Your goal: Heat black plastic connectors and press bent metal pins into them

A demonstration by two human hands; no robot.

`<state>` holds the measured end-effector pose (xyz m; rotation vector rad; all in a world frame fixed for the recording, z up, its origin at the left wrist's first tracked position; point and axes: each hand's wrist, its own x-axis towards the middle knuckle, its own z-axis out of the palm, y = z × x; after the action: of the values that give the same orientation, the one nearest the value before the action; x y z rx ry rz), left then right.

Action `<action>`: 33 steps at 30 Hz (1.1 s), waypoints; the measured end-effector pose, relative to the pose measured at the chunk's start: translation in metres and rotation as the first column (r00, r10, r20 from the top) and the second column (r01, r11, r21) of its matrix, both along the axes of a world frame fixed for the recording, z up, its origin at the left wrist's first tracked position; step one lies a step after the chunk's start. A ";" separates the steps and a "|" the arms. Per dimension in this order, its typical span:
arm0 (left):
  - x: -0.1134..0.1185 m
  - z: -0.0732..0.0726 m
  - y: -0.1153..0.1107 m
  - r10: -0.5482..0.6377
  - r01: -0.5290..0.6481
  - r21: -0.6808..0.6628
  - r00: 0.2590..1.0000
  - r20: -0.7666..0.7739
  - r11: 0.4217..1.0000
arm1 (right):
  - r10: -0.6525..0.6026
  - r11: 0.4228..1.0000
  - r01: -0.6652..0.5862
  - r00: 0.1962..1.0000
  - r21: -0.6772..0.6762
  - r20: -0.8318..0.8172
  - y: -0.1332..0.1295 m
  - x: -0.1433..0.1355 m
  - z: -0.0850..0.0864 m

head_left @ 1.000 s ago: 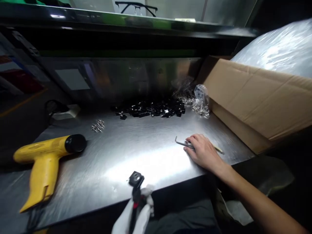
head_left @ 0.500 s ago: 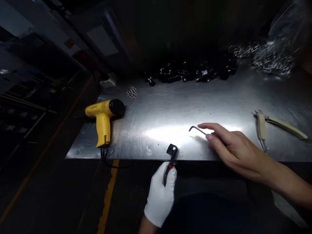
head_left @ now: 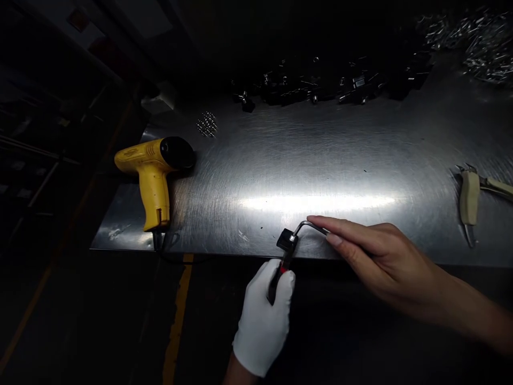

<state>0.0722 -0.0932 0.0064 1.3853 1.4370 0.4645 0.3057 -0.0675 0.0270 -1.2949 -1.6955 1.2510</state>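
Observation:
My left hand (head_left: 264, 315), in a white glove, is closed around a dark tool with a red mark (head_left: 283, 269), probably pliers, though most of it is hidden in the palm. At the tool's far end, over the table's front edge, sits a small black block (head_left: 285, 239) with a shiny metal part. My right hand (head_left: 380, 256), bare, pinches the long arm of a hex key (head_left: 306, 223) between thumb and fingers. The key's short bent end meets the metal part on the black block.
On the metal table (head_left: 248, 166), a yellow heat gun (head_left: 152, 176) lies at left beside a small cluster of shiny pieces (head_left: 207, 124). Black parts (head_left: 296, 91) line the back. Metal pieces (head_left: 489, 48) are heaped at far right, with cream-handled cutters (head_left: 469, 198) nearer.
My right hand has brought the hex key leftward and down; its bent tip, apart from the black block before, now touches it. My left hand keeps its hold. The view has shifted slightly.

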 end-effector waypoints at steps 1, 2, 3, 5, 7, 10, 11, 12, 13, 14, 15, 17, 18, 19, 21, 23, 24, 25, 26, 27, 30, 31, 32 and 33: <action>0.000 0.000 0.000 -0.001 0.001 0.003 1.000 -0.004 1.000 | 0.007 1.000 -0.007 1.000 -0.005 0.005 0.000 0.000 0.000; 0.000 0.000 0.000 -0.001 0.002 0.005 1.000 -0.007 1.000 | 0.015 1.000 -0.015 1.000 -0.009 0.009 0.000 0.001 0.000; 0.000 0.000 0.001 -0.002 0.002 0.008 1.000 -0.010 1.000 | 0.024 1.000 -0.024 1.000 -0.012 0.011 0.000 0.001 0.000; 0.000 0.001 0.001 -0.003 0.003 0.010 1.000 -0.015 1.000 | 0.032 0.999 -0.032 0.999 -0.015 0.017 0.000 0.001 0.000; 0.000 0.002 0.002 -0.003 0.003 0.011 1.000 -0.019 1.000 | 0.030 0.999 -0.030 0.999 -0.013 0.017 0.000 0.001 0.000; 0.000 0.003 0.002 -0.003 0.003 -0.001 1.000 -0.011 1.000 | 0.010 1.000 -0.011 1.000 0.005 0.019 0.000 -0.001 0.001; 0.001 0.003 0.002 -0.005 0.005 -0.009 1.000 -0.002 1.000 | 0.006 1.000 -0.006 1.000 0.006 0.018 0.000 -0.002 0.001; 0.001 0.004 0.002 -0.008 0.008 -0.016 1.000 0.009 1.000 | 0.000 1.000 0.000 1.000 0.001 0.016 -0.001 -0.003 0.002; 0.002 0.004 0.003 -0.010 0.011 -0.022 1.000 0.023 1.000 | -0.003 1.000 0.003 1.000 -0.010 0.011 -0.001 -0.004 0.002; 0.003 0.004 0.003 -0.012 0.013 -0.027 0.999 0.040 1.000 | -0.005 1.000 0.005 1.000 -0.022 0.000 -0.002 -0.005 0.002; 0.004 0.005 0.003 -0.013 0.015 -0.030 0.998 0.062 0.999 | -0.009 0.999 0.008 1.000 -0.033 -0.014 -0.003 -0.006 0.002; 0.005 0.005 0.004 -0.011 0.015 -0.032 0.995 0.103 0.999 | -0.014 0.999 0.013 0.999 -0.030 -0.040 -0.005 -0.008 0.003; 0.005 0.005 0.004 -0.009 0.012 -0.031 0.993 0.118 0.999 | -0.018 1.000 0.016 0.999 -0.024 -0.051 -0.007 -0.009 0.003; 0.006 0.004 0.004 -0.009 0.012 -0.030 0.992 0.129 0.999 | -0.020 1.000 0.019 0.998 -0.019 -0.057 -0.008 -0.010 0.003; 0.005 0.003 0.003 -0.010 0.014 -0.027 0.991 0.133 1.000 | -0.029 0.999 0.027 0.998 -0.019 -0.058 -0.010 -0.012 0.002; 0.005 0.002 0.002 -0.010 0.015 -0.032 0.992 0.129 0.999 | -0.039 0.999 0.037 0.997 -0.037 -0.069 -0.012 -0.015 0.002; 0.005 0.001 0.001 -0.009 0.014 -0.040 0.992 0.129 0.999 | -0.044 0.998 0.041 0.996 -0.043 -0.080 -0.013 -0.017 0.002; 0.006 0.001 0.001 -0.004 0.010 -0.049 0.991 0.133 0.999 | -0.053 0.998 0.049 0.994 -0.045 -0.092 -0.014 -0.019 0.002; 0.006 0.001 0.000 0.003 0.005 -0.060 0.990 0.141 0.998 | -0.063 0.997 0.058 0.993 -0.048 -0.101 -0.014 -0.020 0.002; 0.008 0.001 0.000 0.012 -0.001 -0.067 0.988 0.156 0.998 | -0.071 0.997 0.067 0.992 -0.048 -0.105 -0.015 -0.022 0.002; 0.010 0.001 0.000 0.038 -0.023 -0.077 0.978 0.203 0.997 | -0.096 0.995 0.093 0.989 -0.035 -0.113 -0.019 -0.028 0.002; 0.011 0.001 0.000 0.046 -0.030 -0.082 0.976 0.213 0.996 | -0.105 0.994 0.102 0.988 -0.030 -0.117 -0.020 -0.030 0.001; 0.011 0.000 0.000 0.055 -0.036 -0.089 0.974 0.220 0.995 | -0.117 0.993 0.114 0.986 -0.026 -0.119 -0.021 -0.031 0.001; 0.010 -0.001 -0.001 0.063 -0.042 -0.098 0.973 0.223 0.994 | -0.131 0.991 0.129 0.984 -0.024 -0.118 -0.023 -0.033 0.000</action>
<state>0.0827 -0.0942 0.0054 1.1828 1.2947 0.5641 0.2728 -0.0906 0.0271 -1.2921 -1.4963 1.2422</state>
